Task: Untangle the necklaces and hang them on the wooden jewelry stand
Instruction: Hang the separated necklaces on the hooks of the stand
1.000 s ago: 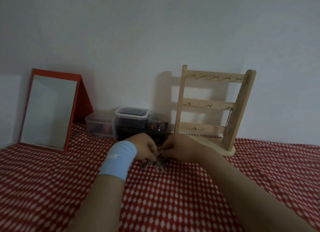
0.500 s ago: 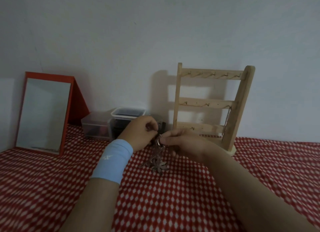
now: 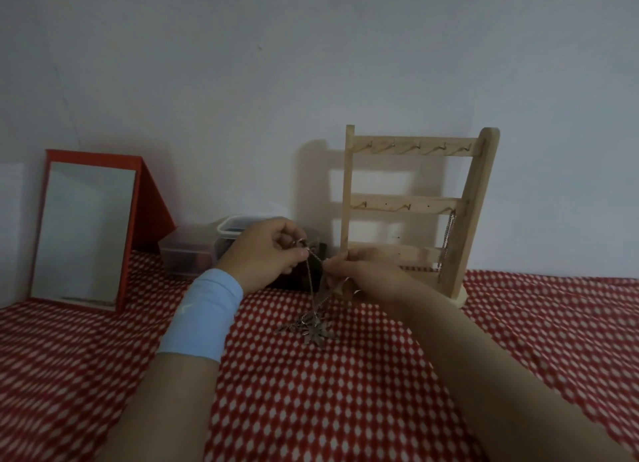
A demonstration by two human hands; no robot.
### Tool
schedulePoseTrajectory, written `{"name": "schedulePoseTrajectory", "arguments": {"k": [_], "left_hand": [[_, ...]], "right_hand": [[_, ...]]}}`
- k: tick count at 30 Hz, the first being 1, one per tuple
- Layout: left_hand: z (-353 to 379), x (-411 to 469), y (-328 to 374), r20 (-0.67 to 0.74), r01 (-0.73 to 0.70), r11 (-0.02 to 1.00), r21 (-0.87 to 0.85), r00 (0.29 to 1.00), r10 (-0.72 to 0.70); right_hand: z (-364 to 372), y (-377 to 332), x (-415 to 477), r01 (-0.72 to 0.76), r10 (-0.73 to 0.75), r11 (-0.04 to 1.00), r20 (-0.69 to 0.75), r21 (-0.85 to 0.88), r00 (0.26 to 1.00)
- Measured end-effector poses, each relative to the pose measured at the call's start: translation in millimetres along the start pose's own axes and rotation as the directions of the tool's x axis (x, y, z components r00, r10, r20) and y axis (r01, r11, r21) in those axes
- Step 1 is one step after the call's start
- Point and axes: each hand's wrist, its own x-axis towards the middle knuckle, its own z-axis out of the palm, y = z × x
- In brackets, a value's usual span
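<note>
In the middle of the worktop (image 3: 311, 409), just in front of the wooden stand (image 3: 473, 219), the necklaces (image 3: 313, 327) are still one knotted bunch. A second ago both hands were flat down on the cloth with the whole clump. Now they've come up, so the chains run taut from the fingers while the pendants still rest on the cloth. The left hand (image 3: 266, 254), the one with the blue wristband (image 3: 204, 316), pinches the top of the strands between thumb and fingers. The right hand (image 3: 359, 271) pinches them right beside it, so both are clamped on the chains and nearly touching. To me that means the picking-apart has only just started and nothing's ready for a hook yet. One hung chain (image 3: 447, 247) already dangles off the right end of the stand's middle rail, and the other hooks look free. Around it there's a red-framed mirror (image 3: 86, 230) off to the left and some plastic boxes (image 3: 193, 257) behind the left hand. Nothing really blocks the way to the stand. The knot itself is the holdup, and it's too small to make out.
</note>
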Motion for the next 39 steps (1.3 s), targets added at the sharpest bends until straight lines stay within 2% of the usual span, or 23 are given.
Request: {"name": "schedulePoseTrajectory", "arguments": {"k": [3,6,8,10,12,14,15,16,18,20,21,22,23,25,26,27,29,33,35,39], "left_hand": [[-4,-1,7,-0.087,-0.041,0.976,-0.212,0.996,0.023],[-6,-4,17,-0.150,-0.088,0.910,-0.406,0.988,0.029],[-7,-5,21,-0.137,-0.104,0.872,-0.479,0.990,0.043],[-6,-7,26,-0.115,-0.110,0.851,-0.514,0.992,0.058],[-4,-7,30,-0.114,-0.121,0.809,-0.575,0.991,0.067],[-3,-6,33,-0.106,-0.123,0.727,-0.675,0.992,0.070],[-4,-5,34,-0.107,-0.125,0.679,-0.724,0.992,0.069],[-5,-4,35,-0.107,-0.125,0.612,-0.781,0.992,0.066],[-10,-1,35,-0.108,-0.121,0.455,-0.882,0.993,0.055],[-19,1,32,-0.126,-0.117,0.414,-0.903,0.992,0.004],[-23,3,29,-0.150,-0.117,0.450,-0.885,0.988,-0.038],[-26,6,23,-0.191,-0.122,0.532,-0.838,0.979,-0.075],[-29,8,16,-0.248,-0.126,0.657,-0.743,0.964,-0.095],[-29,10,2,-0.347,-0.088,0.919,-0.383,0.936,-0.055],[-28,10,-4,-0.361,-0.067,0.982,-0.176,0.933,-0.001],[-27,10,-7,-0.351,-0.051,0.999,-0.005,0.935,0.046],[-27,9,-13,-0.316,-0.006,0.984,0.176,0.947,0.063],[-33,8,-25,-0.124,0.132,0.948,0.290,0.987,-0.099],[-34,5,-32,-0.089,0.183,0.934,0.306,0.983,-0.163],[-36,2,-49,-0.152,0.262,0.886,0.382,0.964,-0.219]], "right_hand": [[-5,-3,-2,-0.041,0.039,0.964,-0.012,-0.264,0.999],[-9,-5,-3,-0.094,0.111,0.832,-0.002,-0.547,0.994],[-8,-7,-3,-0.080,0.063,0.758,-0.050,-0.647,0.997],[-3,-15,-7,0.037,-0.076,0.779,-0.035,-0.625,0.997],[1,-23,-10,0.191,-0.172,0.905,0.084,-0.380,0.982],[6,-29,-15,0.204,-0.186,0.975,0.181,-0.085,0.966],[8,-28,-16,0.191,-0.185,0.982,0.204,-0.010,0.961],[10,-25,-16,0.199,-0.192,0.980,0.209,-0.012,0.959],[11,-17,-15,0.216,-0.184,0.964,0.197,-0.155,0.963],[8,-10,-12,0.193,-0.139,0.931,0.188,-0.310,0.972],[7,-8,-11,0.170,-0.111,0.912,0.174,-0.374,0.978],[6,-6,-10,0.146,-0.088,0.886,0.150,-0.440,0.985],[6,-5,-8,0.119,-0.068,0.855,0.119,-0.504,0.991],[6,-2,-5,0.066,-0.049,0.803,0.045,-0.592,0.998],[6,-1,-5,0.056,-0.061,0.786,0.013,-0.616,0.998],[6,0,-3,0.050,-0.077,0.779,-0.017,-0.625,0.997],[3,-1,-2,0.050,-0.087,0.803,-0.033,-0.594,0.996],[-3,-7,-5,0.061,-0.013,0.850,0.095,-0.524,0.995],[-3,-6,-6,0.060,-0.001,0.836,0.108,-0.546,0.994],[-8,-1,-4,-0.027,0.138,0.669,0.087,-0.743,0.987]]}}
